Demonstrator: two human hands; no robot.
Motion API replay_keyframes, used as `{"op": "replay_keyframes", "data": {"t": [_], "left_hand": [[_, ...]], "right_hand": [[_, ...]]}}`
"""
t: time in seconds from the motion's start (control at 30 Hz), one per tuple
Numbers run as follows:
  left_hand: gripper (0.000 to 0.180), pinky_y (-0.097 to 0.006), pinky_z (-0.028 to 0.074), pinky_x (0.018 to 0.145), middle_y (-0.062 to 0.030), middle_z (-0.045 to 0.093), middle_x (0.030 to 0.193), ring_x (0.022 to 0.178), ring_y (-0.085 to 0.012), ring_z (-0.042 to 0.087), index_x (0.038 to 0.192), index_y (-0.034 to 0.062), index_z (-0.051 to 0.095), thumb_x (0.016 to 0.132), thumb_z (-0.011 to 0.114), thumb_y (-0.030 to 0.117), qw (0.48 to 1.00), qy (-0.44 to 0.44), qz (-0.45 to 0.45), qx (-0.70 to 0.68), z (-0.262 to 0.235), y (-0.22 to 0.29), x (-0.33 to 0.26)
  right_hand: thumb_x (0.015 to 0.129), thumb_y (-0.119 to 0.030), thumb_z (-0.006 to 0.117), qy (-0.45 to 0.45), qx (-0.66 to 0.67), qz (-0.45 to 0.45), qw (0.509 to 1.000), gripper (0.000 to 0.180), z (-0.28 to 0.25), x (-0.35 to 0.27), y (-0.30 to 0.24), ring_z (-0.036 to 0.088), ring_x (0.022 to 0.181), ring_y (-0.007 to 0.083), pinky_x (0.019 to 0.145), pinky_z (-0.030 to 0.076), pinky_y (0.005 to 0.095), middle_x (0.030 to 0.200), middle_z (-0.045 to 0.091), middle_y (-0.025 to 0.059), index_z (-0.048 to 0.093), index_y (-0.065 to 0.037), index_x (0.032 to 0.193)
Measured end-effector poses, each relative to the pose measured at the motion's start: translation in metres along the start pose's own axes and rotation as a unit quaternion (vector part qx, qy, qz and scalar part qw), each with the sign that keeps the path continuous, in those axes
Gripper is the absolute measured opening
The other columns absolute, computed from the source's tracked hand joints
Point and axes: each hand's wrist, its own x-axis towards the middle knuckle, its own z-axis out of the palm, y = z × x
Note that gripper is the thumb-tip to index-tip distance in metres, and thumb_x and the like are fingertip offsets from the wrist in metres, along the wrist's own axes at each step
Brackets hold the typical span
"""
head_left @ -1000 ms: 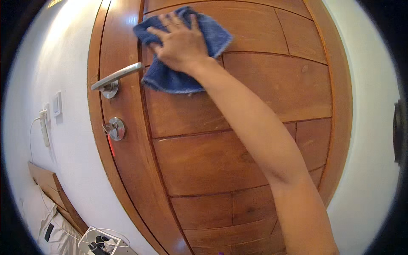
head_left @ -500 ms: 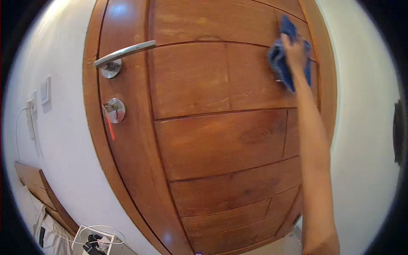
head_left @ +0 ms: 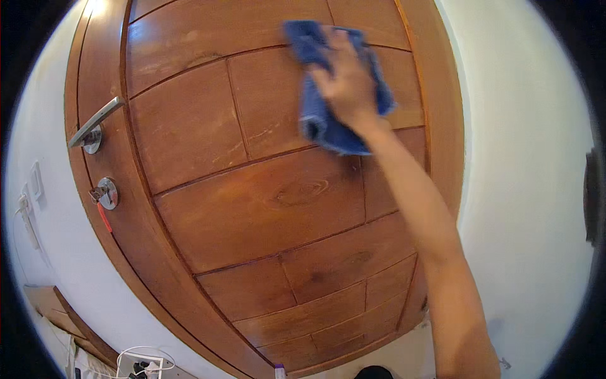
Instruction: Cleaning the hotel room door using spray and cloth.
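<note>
My right hand (head_left: 347, 85) presses a blue cloth (head_left: 320, 117) against the upper part of a brown wooden door (head_left: 246, 208). The fingers are spread over the cloth, with the thumb pointing up and left; motion blurs them a little. Below and around the palm the cloth spreads out, its lower edge folded. My bare right forearm reaches up from the lower right. My left hand is out of view.
On the door's left side are a metal lever handle (head_left: 98, 123) and a round lock (head_left: 107, 193) with a key and red tag (head_left: 104, 218). A white wall switch (head_left: 36, 180) is farther left. A white box (head_left: 148, 366) with dark items stands at the lower left.
My right hand has swept the cloth leftward across the door, and the cloth has spread flatter under it. The view has shifted and tilted, so the handle and lock sit farther left and lower.
</note>
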Motion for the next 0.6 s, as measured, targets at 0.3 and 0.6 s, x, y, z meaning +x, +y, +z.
{"op": "replay_keyframes", "data": {"t": [0.3, 0.6], "left_hand": [[0.042, -0.025, 0.045, 0.06, -0.0001, 0.048, 0.08, 0.069, -0.0103, 0.049, 0.11, 0.0058, 0.045, 0.076, 0.069, 0.005, 1.0, -0.02, -0.005, -0.021, -0.016, -0.003, -0.008], [0.039, -0.025, 0.045, 0.058, 0.0, 0.048, 0.077, 0.066, -0.0099, 0.049, 0.107, 0.0057, 0.046, 0.076, 0.069, 0.004, 0.997, -0.063, -0.04, 0.0, 0.011, 0.007, 0.044]], "right_hand": [[0.082, -0.031, 0.055, -0.016, -0.025, 0.033, 0.999, 0.046, -0.021, -0.048, -0.011, 0.026, 0.134, 0.0335, 0.108, 0.014, 0.0538, 0.144, 0.032, 0.0123, 0.053, -0.016, 0.126], [0.069, -0.008, 0.059, 0.048, 0.077, -0.168, 0.982, 0.047, -0.003, -0.011, 0.02, 0.029, 0.133, 0.0324, 0.107, 0.026, 0.0465, 0.137, 0.038, 0.0209, 0.058, -0.004, 0.116]]}}
